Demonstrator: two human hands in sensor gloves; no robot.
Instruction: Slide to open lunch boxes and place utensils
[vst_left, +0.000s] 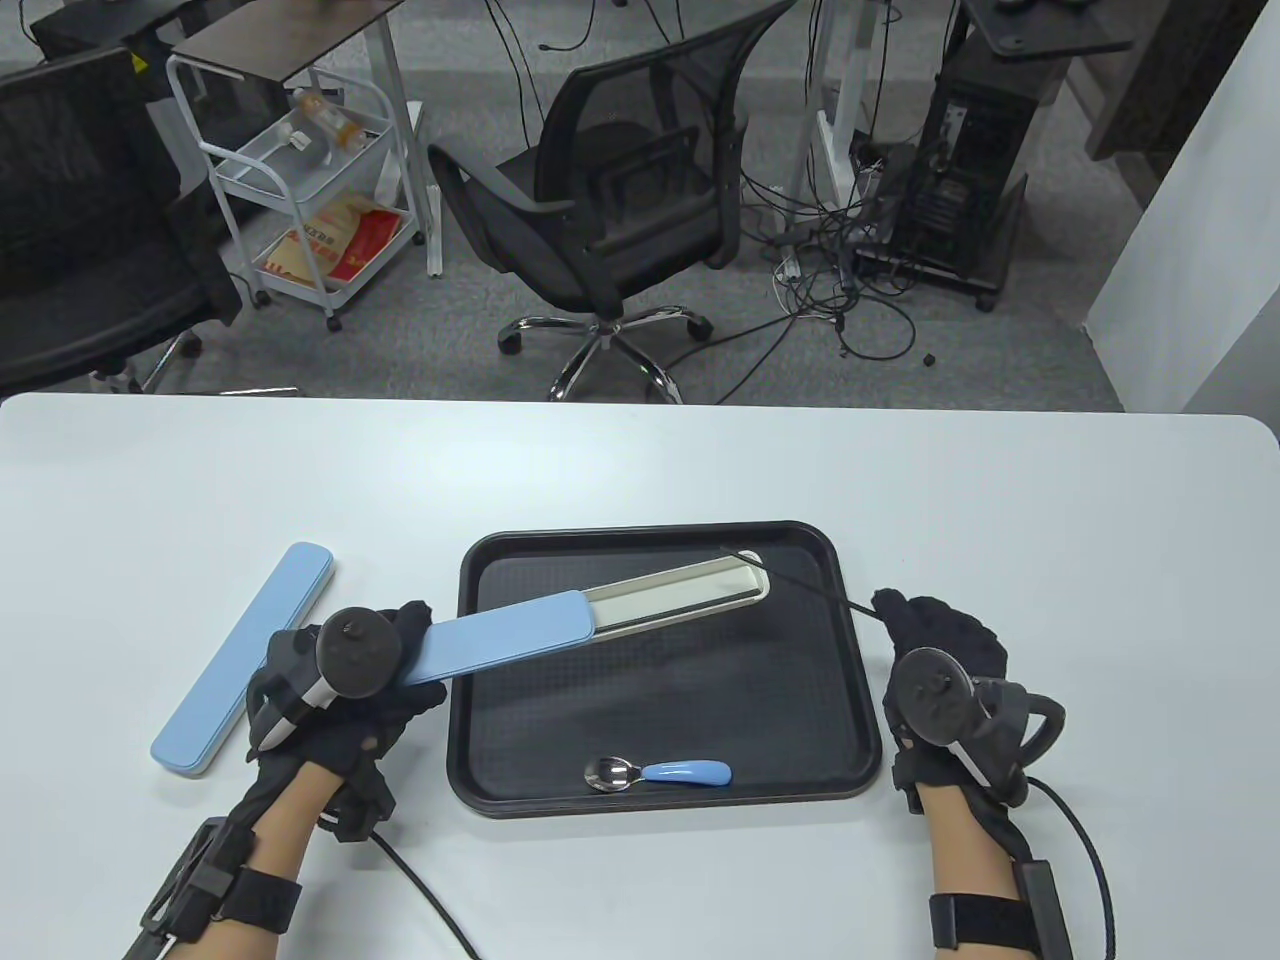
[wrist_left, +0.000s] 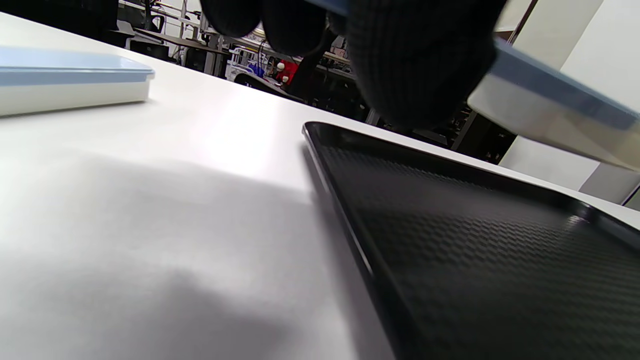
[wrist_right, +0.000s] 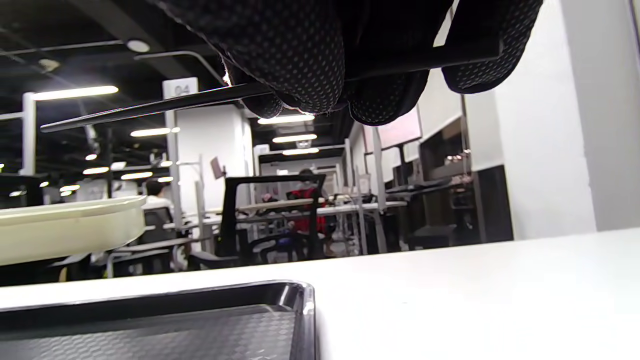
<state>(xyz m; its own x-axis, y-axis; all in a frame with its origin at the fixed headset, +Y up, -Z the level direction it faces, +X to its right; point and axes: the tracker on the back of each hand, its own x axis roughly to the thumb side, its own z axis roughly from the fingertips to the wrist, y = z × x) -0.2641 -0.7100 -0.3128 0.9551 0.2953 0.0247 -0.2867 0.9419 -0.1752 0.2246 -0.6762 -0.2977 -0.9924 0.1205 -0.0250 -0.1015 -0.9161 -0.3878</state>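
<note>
while your left hand (vst_left: 345, 670) grips the blue sliding lid (vst_left: 505, 634) end of a long utensil box at the lower left of the frame, the cream inner tray (vst_left: 680, 593) of that box juts out toward the upper right, raised at a slant over the black serving tray (vst_left: 850, 640). the lid is slid partway back, leaving most of the cream compartment uncovered. your right hand (vst_left: 945, 655), at the right edge of the serving tray, pinches a thin black chopstick (vst_left: 800, 580) whose far tip reaches the open end of the cream compartment; the right wrist view shows the stick clamped between your gloved fingertips (wrist_right: 300, 65). a spoon with a blue handle (vst_left: 655, 773) lies on the serving tray near its bottom edge, well apart from both hands. a second blue utensil box (vst_left: 245, 655), closed, rests on the white table (vst_left: 640, 460) at the left, just beside your left hand, running diagonally. the left wrist view shows that closed box at upper left.
</note>
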